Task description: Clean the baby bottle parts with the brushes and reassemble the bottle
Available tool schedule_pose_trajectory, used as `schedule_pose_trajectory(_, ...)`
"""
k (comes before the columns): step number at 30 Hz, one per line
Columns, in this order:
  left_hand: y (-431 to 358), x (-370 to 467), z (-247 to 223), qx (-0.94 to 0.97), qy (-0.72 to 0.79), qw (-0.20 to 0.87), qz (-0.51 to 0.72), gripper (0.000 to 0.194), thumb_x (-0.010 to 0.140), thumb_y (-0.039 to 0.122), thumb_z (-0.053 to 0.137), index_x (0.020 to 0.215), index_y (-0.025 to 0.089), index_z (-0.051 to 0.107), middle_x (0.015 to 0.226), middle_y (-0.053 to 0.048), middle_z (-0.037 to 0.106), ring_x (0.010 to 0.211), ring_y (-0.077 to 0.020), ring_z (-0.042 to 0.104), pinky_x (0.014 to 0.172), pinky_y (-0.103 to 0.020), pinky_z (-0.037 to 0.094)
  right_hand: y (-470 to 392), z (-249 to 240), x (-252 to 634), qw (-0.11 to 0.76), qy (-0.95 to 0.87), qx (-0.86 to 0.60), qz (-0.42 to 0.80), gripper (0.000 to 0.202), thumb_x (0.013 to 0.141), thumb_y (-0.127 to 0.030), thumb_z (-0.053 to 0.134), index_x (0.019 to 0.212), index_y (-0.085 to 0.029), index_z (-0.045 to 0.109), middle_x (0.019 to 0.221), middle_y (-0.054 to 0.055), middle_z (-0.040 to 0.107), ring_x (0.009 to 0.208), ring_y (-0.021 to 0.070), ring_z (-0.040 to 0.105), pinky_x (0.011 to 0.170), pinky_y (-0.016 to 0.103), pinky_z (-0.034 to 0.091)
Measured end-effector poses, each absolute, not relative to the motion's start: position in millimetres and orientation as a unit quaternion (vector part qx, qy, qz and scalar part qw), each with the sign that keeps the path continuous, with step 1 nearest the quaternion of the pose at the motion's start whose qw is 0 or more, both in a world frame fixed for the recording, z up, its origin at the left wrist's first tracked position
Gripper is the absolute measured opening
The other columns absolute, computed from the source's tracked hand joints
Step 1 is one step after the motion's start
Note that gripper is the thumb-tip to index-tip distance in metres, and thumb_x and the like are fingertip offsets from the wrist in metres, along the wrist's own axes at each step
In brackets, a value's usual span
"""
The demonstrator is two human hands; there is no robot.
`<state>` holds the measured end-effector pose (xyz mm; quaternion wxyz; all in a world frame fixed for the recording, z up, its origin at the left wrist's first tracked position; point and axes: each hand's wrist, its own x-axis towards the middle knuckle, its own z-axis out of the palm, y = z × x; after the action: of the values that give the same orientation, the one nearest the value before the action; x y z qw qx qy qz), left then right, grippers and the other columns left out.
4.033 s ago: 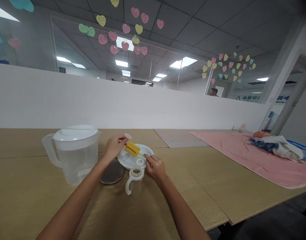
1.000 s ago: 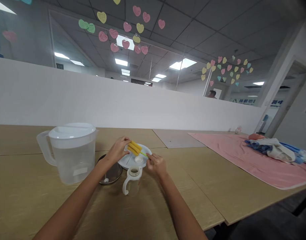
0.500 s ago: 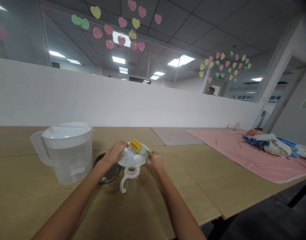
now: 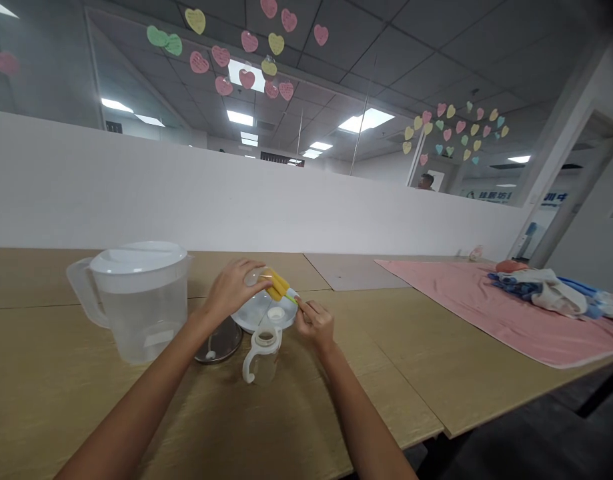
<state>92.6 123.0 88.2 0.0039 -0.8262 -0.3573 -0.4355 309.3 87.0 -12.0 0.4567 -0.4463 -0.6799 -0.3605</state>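
Observation:
My left hand is wrapped round a small clear container, raised above a white plate. In my right hand is the green handle of a yellow sponge brush; the brush head is at the mouth of the clear container, partly behind my left fingers. A white ring-shaped piece lies on the plate. In front of the plate stands a clear bottle with a white collar and curved handle. A dark round tray is partly under my left forearm.
A large lidded plastic pitcher stands at the left. On the right, a pink cloth covers part of the table, with crumpled clothes on it. A low white wall runs behind. A person's head shows beyond the glass.
My left hand has lifted the clear container off the plate and brought it to the brush head. The brush is now at its mouth, tilted, with my right hand still on the handle.

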Motion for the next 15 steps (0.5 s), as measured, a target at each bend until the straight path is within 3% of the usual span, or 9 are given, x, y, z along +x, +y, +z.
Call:
schedule_pose_trajectory(5,102.0,104.0,95.2,-0.849,-0.399,-0.052,-0.343,0.042,0.089,0.05,0.034,0.103,0.023,0.063,0.101,-0.003,0.068,0.092,-0.0206,0.062,0.079,-0.029,0.045,82.7,-12.9,303.4,0.445,-0.705,-0.404,-0.375,0.031,0.081,-0.013,0.045,0.101,-0.02,0.068,0.062,0.002,0.06,0.059,0.0087,0.056,0.06,0.02,0.043)
schedule_pose_trajectory(7,103.6,104.7,91.3,-0.841,-0.44,-0.043,-0.312,0.045,0.09,0.049,0.028,0.111,0.024,0.059,0.1,-0.005,0.068,0.091,-0.0225,0.063,0.077,-0.031,0.045,82.0,-13.7,300.6,0.442,-0.708,-0.398,-0.381,0.03,0.081,-0.013,0.046,0.1,-0.02,0.068,0.063,0.002,0.06,0.06,0.0092,0.056,0.06,0.021,0.044)
schedule_pose_trajectory(11,116.8,95.6,87.2,-0.823,-0.455,-0.058,-0.335,0.052,0.086,0.049,0.037,0.13,0.021,0.042,0.106,-0.009,0.061,0.093,-0.0232,0.061,0.08,-0.035,0.046,81.8,-13.3,296.3,0.453,-0.705,-0.381,-0.39,0.029,0.08,-0.012,0.049,0.099,-0.019,0.068,0.065,0.003,0.061,0.061,0.0098,0.056,0.059,0.021,0.043)
schedule_pose_trajectory(15,120.4,82.7,97.8,-0.815,-0.391,-0.048,-0.425,0.057,0.078,0.04,0.054,0.13,0.022,0.039,0.126,-0.009,0.042,0.113,-0.0221,0.049,0.096,-0.035,0.04,82.8,-13.5,294.0,0.461,-0.684,-0.416,-0.383,0.029,0.079,-0.013,0.048,0.097,-0.02,0.069,0.067,0.003,0.062,0.061,0.0099,0.056,0.06,0.021,0.043)
